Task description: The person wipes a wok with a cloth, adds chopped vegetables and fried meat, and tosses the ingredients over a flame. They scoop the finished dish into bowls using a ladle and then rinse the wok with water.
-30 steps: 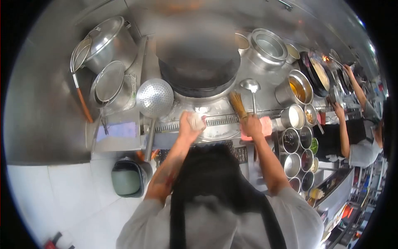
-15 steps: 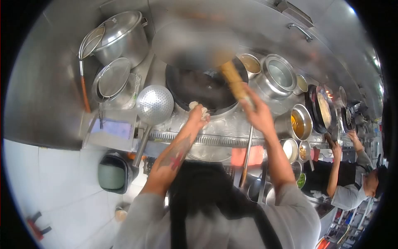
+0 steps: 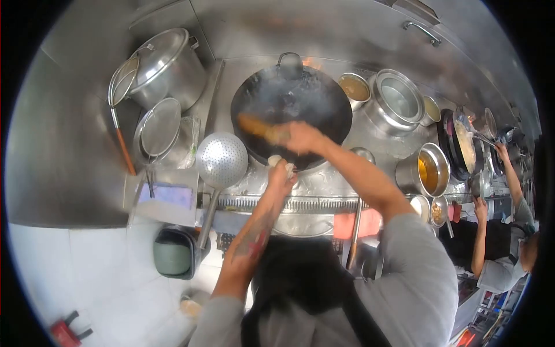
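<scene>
Here is the right hand (image 3: 298, 137), fingers clamped round the handle end of a bamboo wok brush (image 3: 254, 126), its bristles a blur over the left side of the black wok (image 3: 332, 115). Below it the left hand (image 3: 281, 176) has its fingers bunched on a folded cloth (image 3: 275, 160) at the near rim; whether a handle sits inside that grip, one cannot tell. And that cloth is the weak spot: should it slip or thin out, bare fingers could meet hot metal, and the wok could rock. Whitish haze hangs in the bowl, so any wetness there might spit or steam up at the right wrist, which reaches low over the near side. Flames (image 3: 312, 62) lick behind the far loop handle (image 3: 289, 56); tilt the wok that way and the brush or haze could catch. Further out, the right forearm crosses close to the ladle (image 3: 362, 153), easily knocked by a wide elbow, while to the left the perforated skimmer (image 3: 221, 160) lies just beside the wok, its handle jutting past the counter edge, ready to snag a sleeve.
</scene>
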The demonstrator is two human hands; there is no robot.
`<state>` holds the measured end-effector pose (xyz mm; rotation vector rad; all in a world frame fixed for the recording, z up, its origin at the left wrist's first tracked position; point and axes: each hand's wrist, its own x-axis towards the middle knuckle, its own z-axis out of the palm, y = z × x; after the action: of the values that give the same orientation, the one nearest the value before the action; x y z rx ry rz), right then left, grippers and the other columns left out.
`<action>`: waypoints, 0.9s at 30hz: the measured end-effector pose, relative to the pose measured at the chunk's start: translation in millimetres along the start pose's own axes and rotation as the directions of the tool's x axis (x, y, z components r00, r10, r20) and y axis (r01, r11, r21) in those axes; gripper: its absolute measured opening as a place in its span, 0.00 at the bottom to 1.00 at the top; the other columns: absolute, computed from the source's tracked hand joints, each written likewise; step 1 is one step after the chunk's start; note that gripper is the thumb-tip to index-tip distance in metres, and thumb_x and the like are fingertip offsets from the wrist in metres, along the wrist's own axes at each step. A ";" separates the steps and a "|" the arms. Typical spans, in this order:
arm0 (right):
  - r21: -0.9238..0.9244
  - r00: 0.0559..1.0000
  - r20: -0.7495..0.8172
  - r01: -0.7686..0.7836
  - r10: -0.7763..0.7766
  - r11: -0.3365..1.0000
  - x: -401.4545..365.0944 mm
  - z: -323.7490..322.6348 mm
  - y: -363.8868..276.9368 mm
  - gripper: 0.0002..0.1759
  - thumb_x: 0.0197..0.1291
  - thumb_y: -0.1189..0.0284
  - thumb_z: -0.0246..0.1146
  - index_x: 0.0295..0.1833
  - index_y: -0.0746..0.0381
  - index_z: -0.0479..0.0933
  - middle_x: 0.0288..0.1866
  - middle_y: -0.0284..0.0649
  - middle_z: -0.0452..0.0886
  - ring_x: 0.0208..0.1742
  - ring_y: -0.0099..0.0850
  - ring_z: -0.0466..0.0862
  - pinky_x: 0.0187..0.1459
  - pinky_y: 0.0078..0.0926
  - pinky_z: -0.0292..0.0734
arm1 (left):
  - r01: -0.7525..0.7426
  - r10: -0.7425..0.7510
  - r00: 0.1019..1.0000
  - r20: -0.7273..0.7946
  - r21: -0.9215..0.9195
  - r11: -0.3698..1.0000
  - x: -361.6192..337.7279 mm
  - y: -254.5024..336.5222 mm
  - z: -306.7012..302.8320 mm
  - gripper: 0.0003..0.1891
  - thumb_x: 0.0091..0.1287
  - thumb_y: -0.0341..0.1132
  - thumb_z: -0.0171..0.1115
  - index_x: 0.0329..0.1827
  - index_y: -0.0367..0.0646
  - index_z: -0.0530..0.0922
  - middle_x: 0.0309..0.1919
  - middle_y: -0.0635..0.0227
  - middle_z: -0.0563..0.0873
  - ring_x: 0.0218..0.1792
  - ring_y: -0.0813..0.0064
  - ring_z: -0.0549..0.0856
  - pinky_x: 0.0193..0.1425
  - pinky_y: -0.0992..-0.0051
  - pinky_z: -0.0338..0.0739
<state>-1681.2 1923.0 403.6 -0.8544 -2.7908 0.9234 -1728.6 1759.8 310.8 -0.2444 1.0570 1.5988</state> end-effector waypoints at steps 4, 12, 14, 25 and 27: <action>-0.276 0.956 0.098 -0.241 0.277 0.930 -9.0 -69.0 45.5 0.24 0.59 0.54 0.62 0.59 0.50 0.83 0.43 0.54 0.87 0.36 0.46 0.89 0.39 0.37 0.86 | -0.002 0.003 1.000 0.026 -0.010 1.000 7.8 -3.5 -12.0 0.08 0.69 0.36 0.54 0.45 0.42 0.72 0.29 0.60 0.79 0.22 0.70 0.75 0.20 0.73 0.66; 0.088 0.995 0.001 -0.103 0.103 0.991 2.5 10.6 12.0 0.28 0.64 0.44 0.57 0.56 0.53 0.84 0.45 0.48 0.88 0.38 0.40 0.89 0.38 0.35 0.86 | 0.035 -0.030 0.997 0.075 -0.065 0.997 7.7 -0.9 -18.6 0.10 0.73 0.42 0.54 0.45 0.46 0.73 0.31 0.60 0.81 0.23 0.67 0.78 0.22 0.72 0.70; -0.008 0.990 0.137 0.042 -0.040 0.999 -28.1 -22.0 -1.2 0.28 0.63 0.43 0.58 0.61 0.46 0.82 0.49 0.46 0.87 0.40 0.38 0.89 0.38 0.34 0.86 | 0.018 -0.018 0.995 0.097 -0.001 1.000 -21.5 14.8 -32.4 0.11 0.73 0.44 0.55 0.47 0.47 0.74 0.32 0.61 0.82 0.26 0.68 0.79 0.24 0.72 0.71; 0.049 0.890 -0.121 -0.437 0.440 0.898 34.0 -4.0 72.6 0.30 0.59 0.51 0.63 0.59 0.63 0.81 0.45 0.60 0.85 0.48 0.53 0.86 0.57 0.45 0.78 | 0.295 0.805 0.582 0.114 0.893 -0.340 -89.5 -29.8 -250.8 0.32 0.63 0.60 0.59 0.30 0.32 0.85 0.43 0.44 0.82 0.51 0.48 0.82 0.55 0.46 0.74; -0.117 0.996 0.007 -0.085 0.087 0.990 -13.5 13.5 -3.6 0.25 0.60 0.53 0.61 0.52 0.60 0.85 0.42 0.55 0.87 0.42 0.43 0.89 0.51 0.42 0.83 | 0.291 0.781 0.616 0.103 0.892 -0.347 -86.5 -25.6 -249.1 0.33 0.63 0.62 0.59 0.35 0.32 0.85 0.46 0.44 0.81 0.54 0.47 0.80 0.59 0.45 0.70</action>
<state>-1674.9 1906.3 396.0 -0.9957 -2.8625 0.7861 -1769.9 1517.6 211.9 0.8769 3.0061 0.2460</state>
